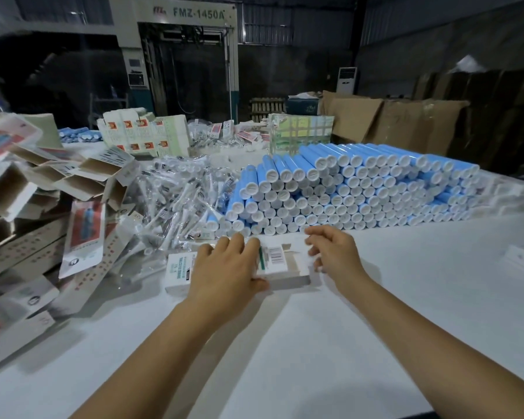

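A white product box [179, 272] with a barcode lies flat on the white table [285, 343], its right end open with a flap up. My left hand [227, 267] rests on top of the box, fingers spread over it and thumb against its near edge. Just right of the open end, my right hand [330, 249] hovers with its fingers loosely curled and nothing visible in them. Behind both hands is a large stack of blue tubes [360, 189] with white caps, lying on their sides.
A heap of toothbrush heads in clear bags [176, 201] lies left of the tubes. Opened cartons and printed sleeves [58, 207] pile up at the far left. More flat boxes [142, 134] stand at the back. Cardboard sheets [406, 119] and a machine [188, 55] stand beyond the table.
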`<state>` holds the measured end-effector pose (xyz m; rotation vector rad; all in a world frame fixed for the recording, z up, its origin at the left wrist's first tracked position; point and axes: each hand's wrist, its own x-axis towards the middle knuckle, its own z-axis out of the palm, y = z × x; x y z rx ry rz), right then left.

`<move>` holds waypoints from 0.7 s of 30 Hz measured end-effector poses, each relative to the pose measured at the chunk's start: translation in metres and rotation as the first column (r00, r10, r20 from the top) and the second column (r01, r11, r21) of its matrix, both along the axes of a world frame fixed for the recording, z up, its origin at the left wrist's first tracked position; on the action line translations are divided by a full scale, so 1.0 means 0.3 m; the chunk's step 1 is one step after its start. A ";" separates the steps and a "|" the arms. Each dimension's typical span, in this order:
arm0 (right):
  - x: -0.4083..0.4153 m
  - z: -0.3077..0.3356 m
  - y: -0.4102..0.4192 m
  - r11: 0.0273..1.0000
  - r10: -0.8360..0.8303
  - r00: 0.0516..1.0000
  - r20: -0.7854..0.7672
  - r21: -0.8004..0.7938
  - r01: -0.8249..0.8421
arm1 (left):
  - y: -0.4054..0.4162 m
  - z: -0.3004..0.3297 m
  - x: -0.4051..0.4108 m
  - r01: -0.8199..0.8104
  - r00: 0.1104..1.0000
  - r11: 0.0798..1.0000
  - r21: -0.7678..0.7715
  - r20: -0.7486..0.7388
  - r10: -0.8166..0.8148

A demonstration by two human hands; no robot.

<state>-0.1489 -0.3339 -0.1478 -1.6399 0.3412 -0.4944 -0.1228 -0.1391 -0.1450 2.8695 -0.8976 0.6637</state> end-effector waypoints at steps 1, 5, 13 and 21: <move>0.010 0.028 -0.009 0.996 -0.058 0.997 0.048 -0.070 0.062 | 0.018 -0.009 0.001 -0.007 1.000 1.000 0.017 0.015 0.006; 0.105 0.208 0.000 0.875 -0.053 0.964 0.261 -0.453 0.170 | 0.044 -0.053 -0.011 -0.002 0.998 1.000 0.005 0.055 0.002; 0.477 0.465 0.136 0.240 -0.146 0.982 -0.122 -0.967 -0.084 | 0.029 -0.057 -0.016 0.047 0.994 0.998 0.028 0.095 -0.049; 0.589 0.464 0.214 0.000 -0.351 0.865 -0.359 -0.924 -0.384 | 0.013 -0.059 -0.021 0.014 0.986 0.999 0.043 0.168 -0.021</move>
